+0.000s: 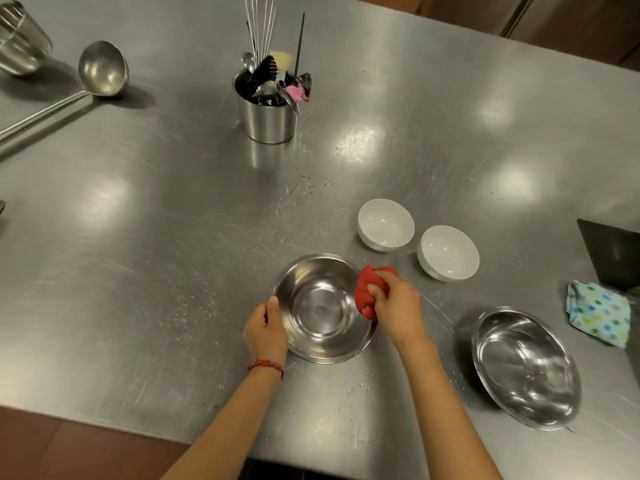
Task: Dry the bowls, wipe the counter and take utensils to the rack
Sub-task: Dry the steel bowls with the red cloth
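Steel bowl sits upright on the steel counter, near centre. Left hand grips its left rim, thumb over the edge, fingers curled round the outside wall. Right hand clamps a bunched red cloth, fingers closed around it; cloth presses against the bowl's right rim and inner wall. Red braided bracelet on the left wrist.

Two white bowls, upright, right of centre and just beyond the cloth: the farther white bowl and the nearer white bowl, close together; cannot tell if they touch. Second steel bowl near right, well apart from the first. Dotted cloth, folded, lies far right beside a dark flat object cut off by the frame edge.

Utensil pot stands far centre, holding spoons, skewers, tongs and a pink item. Ladle lies far left, handle running to the left edge. Steel container at the far left corner. Water droplets scattered on the counter between pot and bowls.
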A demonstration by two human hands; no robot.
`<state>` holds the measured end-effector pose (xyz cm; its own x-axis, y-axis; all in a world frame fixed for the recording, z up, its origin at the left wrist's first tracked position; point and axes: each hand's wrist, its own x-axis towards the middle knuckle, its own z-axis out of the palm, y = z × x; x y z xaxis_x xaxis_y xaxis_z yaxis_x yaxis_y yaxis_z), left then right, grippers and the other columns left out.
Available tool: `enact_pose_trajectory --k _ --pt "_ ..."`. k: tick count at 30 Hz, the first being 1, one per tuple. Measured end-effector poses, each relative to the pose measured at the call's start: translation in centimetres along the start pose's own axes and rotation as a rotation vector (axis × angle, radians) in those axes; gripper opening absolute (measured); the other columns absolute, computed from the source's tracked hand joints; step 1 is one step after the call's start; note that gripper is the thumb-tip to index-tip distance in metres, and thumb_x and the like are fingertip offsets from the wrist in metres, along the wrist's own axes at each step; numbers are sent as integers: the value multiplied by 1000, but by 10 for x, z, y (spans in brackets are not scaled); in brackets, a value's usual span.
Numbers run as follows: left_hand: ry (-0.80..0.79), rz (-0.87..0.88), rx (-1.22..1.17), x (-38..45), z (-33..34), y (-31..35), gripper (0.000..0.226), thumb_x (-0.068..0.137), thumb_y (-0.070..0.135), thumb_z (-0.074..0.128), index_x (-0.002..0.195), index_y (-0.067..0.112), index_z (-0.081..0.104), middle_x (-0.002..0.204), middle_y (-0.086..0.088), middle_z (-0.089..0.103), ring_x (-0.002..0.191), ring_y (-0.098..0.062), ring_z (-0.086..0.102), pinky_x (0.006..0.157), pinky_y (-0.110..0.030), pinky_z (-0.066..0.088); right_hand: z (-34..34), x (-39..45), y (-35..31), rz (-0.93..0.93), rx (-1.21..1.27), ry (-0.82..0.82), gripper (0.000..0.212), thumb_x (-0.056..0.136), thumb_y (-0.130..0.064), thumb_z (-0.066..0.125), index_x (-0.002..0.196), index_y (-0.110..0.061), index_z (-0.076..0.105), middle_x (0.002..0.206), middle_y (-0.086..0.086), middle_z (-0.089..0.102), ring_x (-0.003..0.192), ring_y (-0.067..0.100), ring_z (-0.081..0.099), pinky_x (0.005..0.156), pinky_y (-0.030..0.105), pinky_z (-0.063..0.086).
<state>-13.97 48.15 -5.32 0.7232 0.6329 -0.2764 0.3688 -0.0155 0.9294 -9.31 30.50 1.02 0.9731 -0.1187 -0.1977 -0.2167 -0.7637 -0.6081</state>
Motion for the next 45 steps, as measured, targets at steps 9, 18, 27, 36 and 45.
enact_pose_trajectory --k 9,18,27,36,45 --pt "15 -35 -25 -2 2 -6 47 90 17 51 46 18 35 50 2 34 49 -12 29 48 -27 27 8 -58 22 2 115 -7 32 89 -17 58 122 -16 59 113 13 59 98 20 54 86 21 37" --pt "25 6 54 -14 1 -7 42 94 18 44 53 10 40 52 -2 39 55 -19 36 54 -30 28 53 -110 -12 -115 86 42 34 92 -21 53 127 -19 54 122 7 53 100 20 57 82 10 33" --pt "8 -8 28 -16 -1 -2 44 94 17 44 51 12 38 51 -2 38 58 -20 37 57 -29 31 36 -97 7 -56 140 103 32 90 -14 57 122 -12 58 112 15 57 98 27 57 79 9 30" --pt "-157 -89 -21 -16 -9 0 42 94 28 46 55 9 45 48 -10 48 33 -13 48 30 -17 40 20 -67 26 117 349 214 31 88 -16 60 119 -15 60 115 12 64 105 28 58 94 32 42" --pt "-207 350 405 -3 -41 11 15 83 23 65 87 10 56 85 -8 58 75 -23 53 63 -27 41 5 -75 32 161 577 310 29 83 -9 66 111 -18 64 102 5 66 90 19 60 85 32 49"
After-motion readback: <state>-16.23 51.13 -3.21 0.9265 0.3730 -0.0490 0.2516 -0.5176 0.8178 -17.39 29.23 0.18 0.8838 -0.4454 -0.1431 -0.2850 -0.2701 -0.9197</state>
